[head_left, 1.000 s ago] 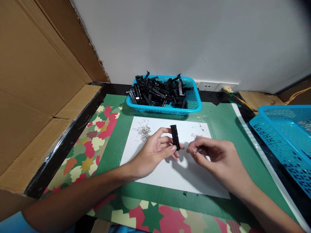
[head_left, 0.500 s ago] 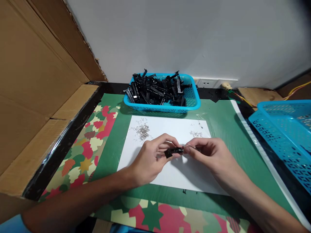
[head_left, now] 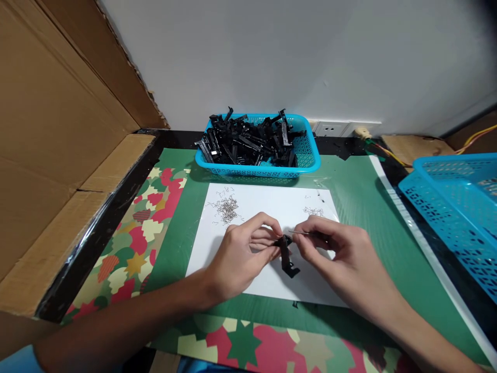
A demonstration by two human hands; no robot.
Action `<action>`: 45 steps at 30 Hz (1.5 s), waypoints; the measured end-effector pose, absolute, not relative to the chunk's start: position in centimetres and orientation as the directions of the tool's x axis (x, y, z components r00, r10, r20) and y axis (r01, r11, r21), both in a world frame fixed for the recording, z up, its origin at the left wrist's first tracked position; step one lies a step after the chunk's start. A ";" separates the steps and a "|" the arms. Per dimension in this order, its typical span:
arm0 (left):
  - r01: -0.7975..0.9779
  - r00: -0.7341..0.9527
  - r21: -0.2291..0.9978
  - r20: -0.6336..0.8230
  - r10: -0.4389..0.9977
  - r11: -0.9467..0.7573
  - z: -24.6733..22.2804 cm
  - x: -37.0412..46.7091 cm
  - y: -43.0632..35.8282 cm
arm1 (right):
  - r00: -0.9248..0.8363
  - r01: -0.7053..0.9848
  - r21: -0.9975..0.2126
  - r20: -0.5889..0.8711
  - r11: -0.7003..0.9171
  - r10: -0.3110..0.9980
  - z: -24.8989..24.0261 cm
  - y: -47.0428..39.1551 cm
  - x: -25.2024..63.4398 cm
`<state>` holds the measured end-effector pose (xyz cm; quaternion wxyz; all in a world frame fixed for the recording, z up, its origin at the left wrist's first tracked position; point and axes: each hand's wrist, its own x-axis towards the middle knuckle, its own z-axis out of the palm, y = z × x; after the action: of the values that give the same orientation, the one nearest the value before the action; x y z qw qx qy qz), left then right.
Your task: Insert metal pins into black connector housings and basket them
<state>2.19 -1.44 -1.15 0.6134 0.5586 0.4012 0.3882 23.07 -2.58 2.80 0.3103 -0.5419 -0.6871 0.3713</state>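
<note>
Head view: left hand pinches a slim, glossy black part, right hand a thin metallic rod, with near-edge room on smooth paper.

Forearms angled inward, left hand pinching, right hand pinching close by, fingers curled

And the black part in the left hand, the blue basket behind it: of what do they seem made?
Black part: likely moulded plastic, dark with slight sheen; its angular shape and hooked end suggest this.
Blue basket: most likely plastic, semi-glossy; its perforated walls and smooth, evenly coloured rim point there.
</note>
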 end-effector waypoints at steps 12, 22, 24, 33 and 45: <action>-0.013 0.440 0.993 -0.098 0.892 0.116 -1.0 2.0 -1.4 | -0.390 0.606 -0.692 0.171 0.392 0.905 3.1 -2.7 23.3; -0.001 0.448 0.986 -0.150 0.882 0.168 -1.3 2.0 -1.5 | -0.397 0.552 -0.783 0.056 0.287 0.916 3.4 -2.0 23.7; 0.009 0.451 0.984 -0.162 0.878 0.177 -1.4 2.0 -1.5 | -0.394 0.552 -0.787 0.044 0.274 0.918 3.4 -2.0 23.8; 0.018 0.447 0.986 -0.157 0.881 0.166 -1.1 2.0 -1.5 | -0.407 0.555 -0.789 0.018 0.263 0.913 3.4 -1.8 23.7; 0.060 0.455 0.977 -0.208 0.866 0.204 -1.2 2.1 -1.4 | -0.431 0.598 -0.736 0.039 0.318 0.901 3.5 -1.7 24.0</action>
<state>2.07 -1.37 -1.17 0.6517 0.5502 0.4207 0.3091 23.96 -1.66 3.47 0.2294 -0.4813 -0.7787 0.3307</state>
